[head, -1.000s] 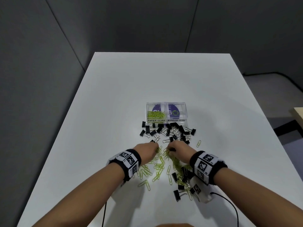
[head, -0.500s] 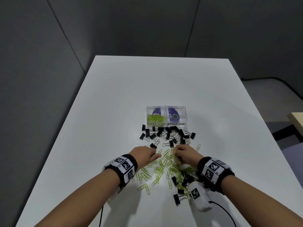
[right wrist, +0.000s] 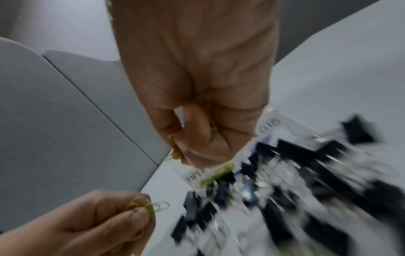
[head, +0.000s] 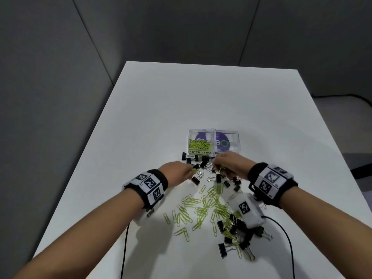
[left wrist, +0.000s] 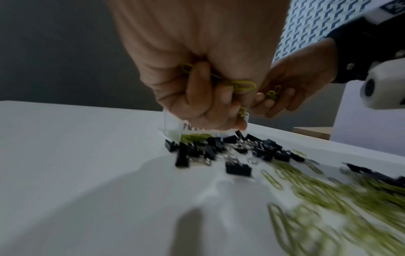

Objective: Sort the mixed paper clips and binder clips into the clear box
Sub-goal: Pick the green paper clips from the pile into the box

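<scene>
A clear two-part box (head: 233, 135) stands mid-table; its left part, labelled PAPER CLIPS, holds green paper clips (head: 200, 145). Black binder clips (head: 204, 164) lie just in front of it, and loose green paper clips (head: 201, 208) are spread nearer me. My left hand (head: 188, 171) is raised above the binder clips, fingers curled round a bunch of green paper clips (left wrist: 238, 85). My right hand (head: 221, 165) hovers close beside it near the box front, also gripping green paper clips (right wrist: 175, 154). Both wrist views are blurred.
A second mixed heap of binder clips (head: 237, 234) and paper clips lies at the near right. A black cable (head: 287, 242) trails off my right wrist across the white table (head: 181, 97). Grey walls close off the far and left sides.
Both hands have lifted off the paper clip pile and moved forward towards the box, each carrying a bunch of green paper clips.
</scene>
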`<action>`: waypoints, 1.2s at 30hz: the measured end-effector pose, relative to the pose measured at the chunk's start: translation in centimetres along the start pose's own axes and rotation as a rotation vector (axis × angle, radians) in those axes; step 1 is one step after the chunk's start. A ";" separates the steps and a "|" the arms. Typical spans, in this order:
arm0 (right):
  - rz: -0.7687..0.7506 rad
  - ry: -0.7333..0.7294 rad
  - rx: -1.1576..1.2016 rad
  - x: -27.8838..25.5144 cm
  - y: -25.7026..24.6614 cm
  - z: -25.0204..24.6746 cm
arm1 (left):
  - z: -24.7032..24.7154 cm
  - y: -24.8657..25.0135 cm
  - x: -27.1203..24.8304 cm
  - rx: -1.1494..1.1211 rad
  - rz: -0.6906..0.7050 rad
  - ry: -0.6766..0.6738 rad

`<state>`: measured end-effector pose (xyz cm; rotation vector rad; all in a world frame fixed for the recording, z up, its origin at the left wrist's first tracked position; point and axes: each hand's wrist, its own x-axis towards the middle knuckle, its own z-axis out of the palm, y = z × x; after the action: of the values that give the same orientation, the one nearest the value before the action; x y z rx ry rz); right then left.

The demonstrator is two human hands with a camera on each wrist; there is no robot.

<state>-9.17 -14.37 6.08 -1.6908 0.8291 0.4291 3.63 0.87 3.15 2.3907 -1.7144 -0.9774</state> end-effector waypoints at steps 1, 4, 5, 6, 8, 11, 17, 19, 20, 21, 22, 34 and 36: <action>-0.032 0.030 -0.030 0.6 -1.0 -0.5 | -0.7 -0.2 0.3 -0.003 -0.007 0.012; -0.147 0.153 -0.112 2.8 -3.6 -1.4 | -3.0 -0.8 1.1 0.025 -0.035 0.049; -0.177 0.187 -0.135 3.4 -4.3 -1.5 | -3.8 -0.8 1.3 0.039 -0.045 0.059; -0.196 0.213 -0.155 4.1 -4.9 -1.5 | -4.6 -0.9 1.6 0.050 -0.059 0.066; -0.200 0.237 -0.192 5.5 -5.7 -1.4 | -6.0 -0.9 2.3 0.068 -0.089 0.083; -0.188 0.246 -0.277 6.7 -6.1 -1.2 | -7.7 -1.0 3.7 0.095 -0.123 0.093; -0.320 0.341 -0.309 4.1 -3.8 -1.6 | -9.2 0.4 6.9 0.207 -0.120 0.078; -0.334 0.354 -0.359 2.9 -2.1 -1.5 | -9.3 1.4 8.0 0.261 -0.101 0.038; -0.329 0.357 -0.376 2.4 -1.1 -1.5 | -9.2 1.8 8.6 0.292 -0.096 0.014; -0.321 0.354 -0.385 2.0 -0.2 -1.4 | -9.1 2.1 9.2 0.328 -0.097 -0.009; -0.309 0.343 -0.391 1.6 0.7 -1.3 | -9.0 2.4 9.7 0.366 -0.096 -0.030; -0.324 0.163 -0.613 -0.1 5.8 1.3 | -7.0 3.1 9.3 0.400 0.019 0.081; -0.352 0.156 -0.686 -0.4 6.3 1.7 | -6.2 3.1 7.7 0.408 0.080 0.153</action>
<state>-13.66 -13.27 1.51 -2.4810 0.4934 0.3595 5.66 -8.90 5.72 2.5148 -2.0955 -0.4511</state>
